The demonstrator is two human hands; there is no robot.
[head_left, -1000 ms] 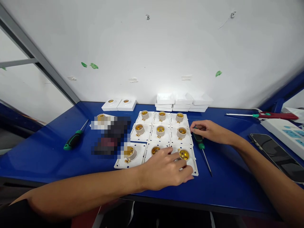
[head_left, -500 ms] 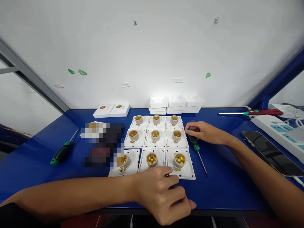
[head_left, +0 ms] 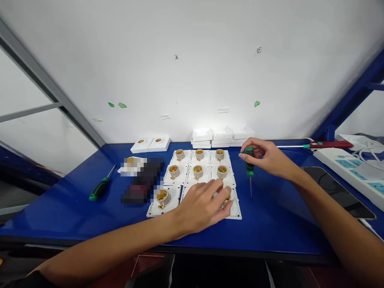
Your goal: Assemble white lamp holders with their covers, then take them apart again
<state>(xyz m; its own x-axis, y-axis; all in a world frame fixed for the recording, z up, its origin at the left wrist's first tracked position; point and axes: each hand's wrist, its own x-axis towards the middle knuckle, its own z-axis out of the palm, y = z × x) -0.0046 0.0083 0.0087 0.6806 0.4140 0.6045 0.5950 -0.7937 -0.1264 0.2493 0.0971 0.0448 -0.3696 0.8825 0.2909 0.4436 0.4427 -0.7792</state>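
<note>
My right hand (head_left: 265, 157) grips a green-and-black screwdriver (head_left: 249, 162) by its handle. It is held upright, blade pointing down, just right of the bulb sockets. My left hand (head_left: 207, 204) is over the front row with its fingers curved and apart, nearest the front right bulb socket (head_left: 227, 199), which it partly covers. I cannot tell whether the fingertips touch it. The front middle socket is hidden under this hand. Several more round sockets with brass threads, such as the centre socket (head_left: 198, 172), stand on square white plates laid out in rows.
Stacked white covers (head_left: 211, 138) stand against the back wall, near two white boxes with sockets (head_left: 159, 144). A second screwdriver (head_left: 102, 188) lies at left beside a blurred dark object (head_left: 151, 174). At right are a phone (head_left: 336, 192), a power strip (head_left: 345, 164) and a red-handled tool (head_left: 330, 145).
My right hand has picked the screwdriver up from the table and turned it upright. My left hand has moved from the table's front edge onto the front row of sockets. The view has shifted.
</note>
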